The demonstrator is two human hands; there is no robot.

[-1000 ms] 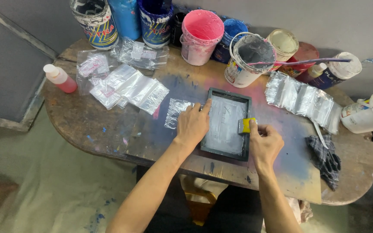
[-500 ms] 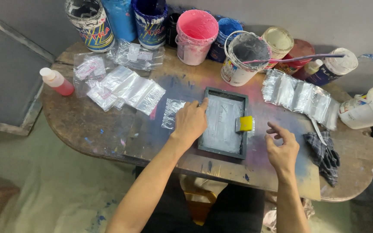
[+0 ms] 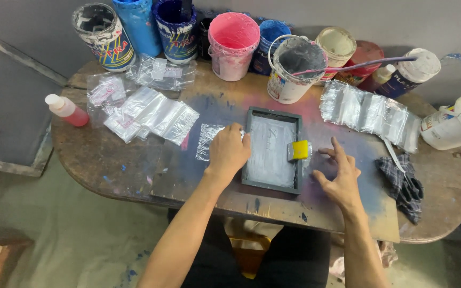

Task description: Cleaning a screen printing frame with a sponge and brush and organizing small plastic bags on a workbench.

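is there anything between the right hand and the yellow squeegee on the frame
Nothing visible. The right hand hovers open just right of the yellow squeegee, with only bare, paint-stained table between them. The left hand presses the frame's opposite edge.

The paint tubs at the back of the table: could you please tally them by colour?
Blue tubs: 3
White tubs: 2
Pink tub: 1
Cream tub: 1
Red tub: 1
Total: 8
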